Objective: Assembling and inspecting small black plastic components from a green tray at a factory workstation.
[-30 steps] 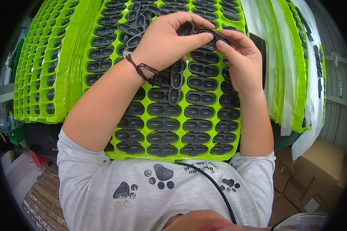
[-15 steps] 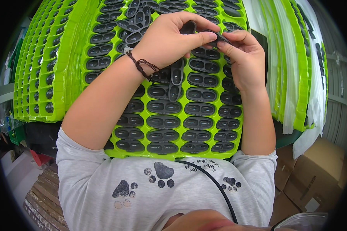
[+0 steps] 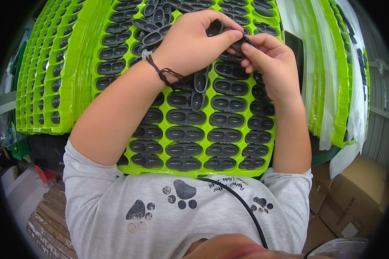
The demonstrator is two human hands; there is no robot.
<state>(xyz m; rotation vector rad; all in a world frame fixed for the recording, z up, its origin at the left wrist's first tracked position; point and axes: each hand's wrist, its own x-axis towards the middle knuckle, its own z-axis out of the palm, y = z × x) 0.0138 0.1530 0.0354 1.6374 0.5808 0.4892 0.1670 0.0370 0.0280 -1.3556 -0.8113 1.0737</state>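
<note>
Both my hands work above a green tray filled with rows of black oval plastic shells, each with two glossy hollows, like earbud case inserts. My left hand is closed, thumb and fingers pinching; one black shell sticks up between its thumb and index finger. Another black shell spans the fingertips of both hands, its far part hidden by the fingers. My right hand pinches this shell between thumb and fingers. Beneath my left wrist, loose shells lie on top of the filled rows.
More loose shells are heaped at the tray's far left. A stack of green trays stands at left, another with white sheets at right. A dark flat object lies beside my right hand. Cardboard boxes sit lower right.
Both hands keep their grip, with the shell between them turned slightly and the right fingers shifted a little. The view has moved slightly.
</note>
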